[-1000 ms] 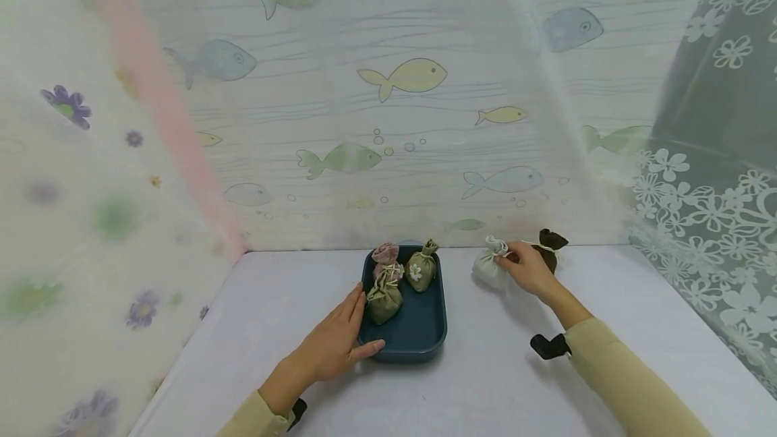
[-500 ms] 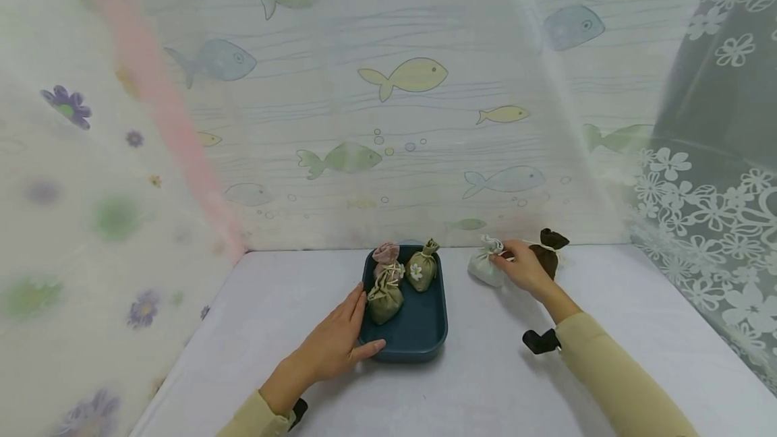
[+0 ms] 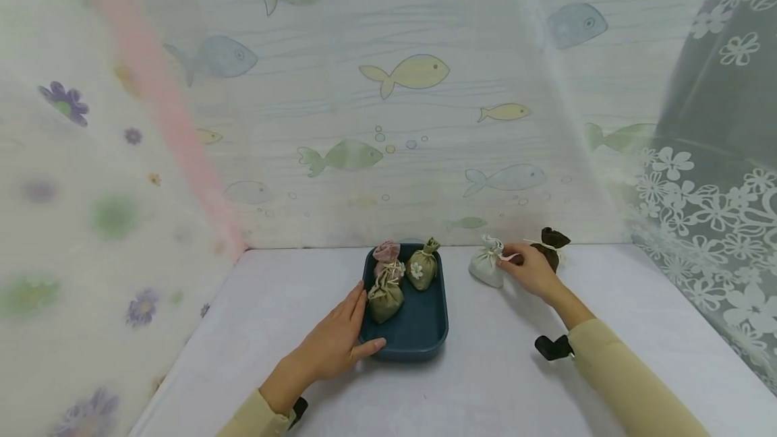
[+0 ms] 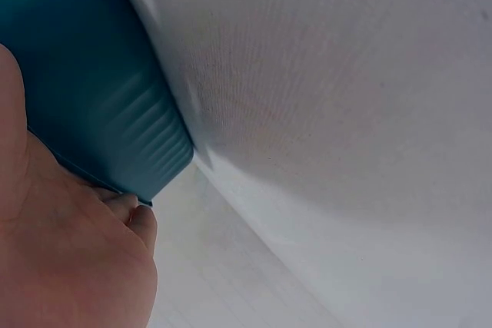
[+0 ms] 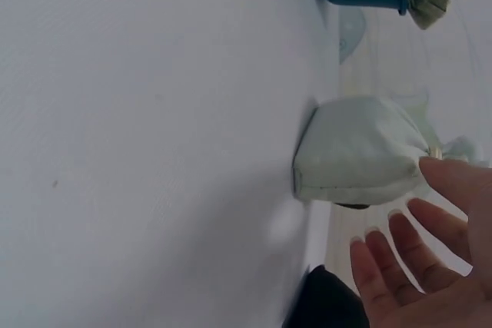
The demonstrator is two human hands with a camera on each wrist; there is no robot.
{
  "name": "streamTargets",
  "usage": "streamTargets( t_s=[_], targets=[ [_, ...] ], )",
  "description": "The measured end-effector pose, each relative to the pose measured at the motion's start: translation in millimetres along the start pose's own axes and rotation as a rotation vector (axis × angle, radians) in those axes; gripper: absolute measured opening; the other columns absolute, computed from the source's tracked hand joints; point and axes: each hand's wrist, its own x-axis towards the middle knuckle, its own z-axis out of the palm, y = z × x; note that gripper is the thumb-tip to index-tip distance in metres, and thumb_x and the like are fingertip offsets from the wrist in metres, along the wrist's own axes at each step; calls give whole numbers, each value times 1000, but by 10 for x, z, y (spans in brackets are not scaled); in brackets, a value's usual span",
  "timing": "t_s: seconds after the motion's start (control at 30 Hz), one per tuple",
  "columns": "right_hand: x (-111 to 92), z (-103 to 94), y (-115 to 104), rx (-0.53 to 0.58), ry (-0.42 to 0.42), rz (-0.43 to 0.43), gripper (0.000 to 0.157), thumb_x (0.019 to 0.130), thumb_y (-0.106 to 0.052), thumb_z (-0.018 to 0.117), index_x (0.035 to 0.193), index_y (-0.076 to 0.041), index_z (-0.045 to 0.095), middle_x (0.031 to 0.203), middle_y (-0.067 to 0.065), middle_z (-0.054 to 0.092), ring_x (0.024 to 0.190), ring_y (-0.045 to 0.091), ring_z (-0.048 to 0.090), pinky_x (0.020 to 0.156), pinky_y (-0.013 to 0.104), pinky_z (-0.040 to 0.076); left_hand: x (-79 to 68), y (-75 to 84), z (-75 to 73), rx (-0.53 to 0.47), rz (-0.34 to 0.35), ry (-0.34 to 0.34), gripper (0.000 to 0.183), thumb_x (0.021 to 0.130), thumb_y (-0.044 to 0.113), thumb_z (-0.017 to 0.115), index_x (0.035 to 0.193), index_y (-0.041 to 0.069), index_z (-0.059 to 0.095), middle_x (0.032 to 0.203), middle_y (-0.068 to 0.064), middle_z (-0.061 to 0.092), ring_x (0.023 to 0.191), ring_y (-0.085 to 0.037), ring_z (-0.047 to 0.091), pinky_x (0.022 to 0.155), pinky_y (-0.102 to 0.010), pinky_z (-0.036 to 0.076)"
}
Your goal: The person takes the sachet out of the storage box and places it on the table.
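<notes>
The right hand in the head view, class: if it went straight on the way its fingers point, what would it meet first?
The pale drawstring pouch, just ahead of the right hand; the thumb may already touch it, but depth is unclear.

Head cam was fairly bright, light soft & diffuse; faint shadows lay on the table (image 3: 479, 383). Wrist cams were dimmer, greyer, w/ soft detail. A broad, blurry-edged shadow fell beside the pale bag (image 5: 357, 147); mild sheen showed on the blue tray (image 4: 92, 51).
</notes>
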Motion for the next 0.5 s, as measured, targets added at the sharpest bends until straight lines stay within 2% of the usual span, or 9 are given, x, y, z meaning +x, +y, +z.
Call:
streamTargets(
  t_s=[0.2, 0.5],
  targets=[
    [-98, -92, 18, -16, 5, -33, 38, 91, -20, 63, 121, 3, 57, 118, 23, 58, 101, 33, 57, 83, 47, 48, 11, 7, -29, -1, 8, 1, 98, 88, 72, 32, 150, 1, 6, 157, -13, -4, 143, -26, 7, 111, -44, 22],
    [-217, -189, 23, -44, 2, -52, 39, 91, -25, 64, 118, 3, 59, 113, 21, 58, 96, 29, 58, 80, 42, 49, 9, 14, -14, -2, -2, -4, 97, 88, 70, 35, 150, 1, 7, 157, -12, -4, 143, -25, 7, 111, -44, 22]
  ],
)
